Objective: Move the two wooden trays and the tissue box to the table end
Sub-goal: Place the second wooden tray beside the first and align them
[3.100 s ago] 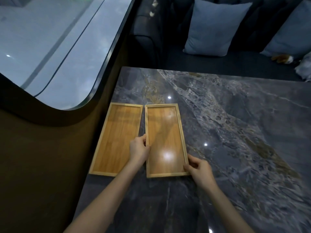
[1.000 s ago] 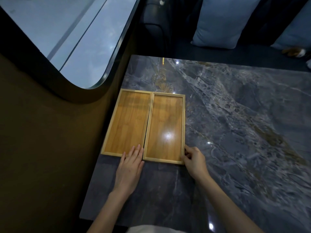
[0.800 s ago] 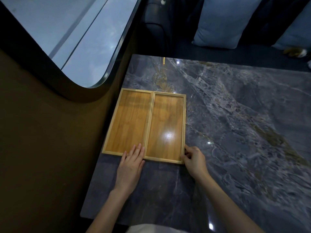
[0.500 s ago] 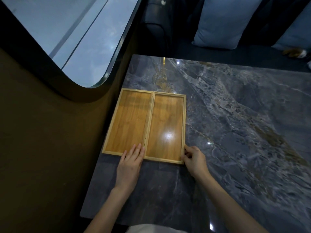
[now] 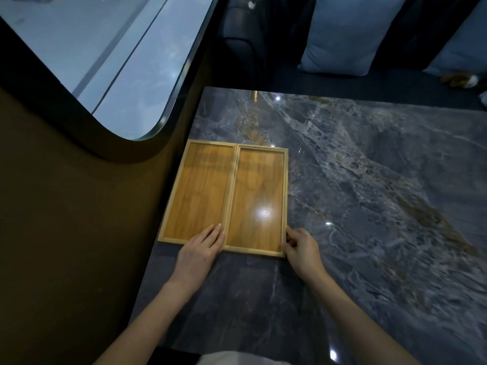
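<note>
Two wooden trays lie side by side, touching, on the dark marble table [image 5: 369, 206] by the wall. The left tray [image 5: 200, 191] sits nearest the wall, the right tray [image 5: 258, 198] beside it. My left hand [image 5: 200, 251] lies flat with its fingers stretched over the near rim of the left tray, next to the seam. My right hand [image 5: 300, 246] has its fingers curled against the near right corner of the right tray. No tissue box is in view.
A brown wall with a rounded window [image 5: 92, 61] runs along the table's left side. A dark sofa with blue cushions [image 5: 342, 35] stands beyond the far table edge. A small plush thing [image 5: 458, 80] lies on the sofa at the right.
Since three seconds ago the trays have come together, closing the gap between them, and my left hand has moved from the seam to the near rim. In the last second nothing has visibly moved.
</note>
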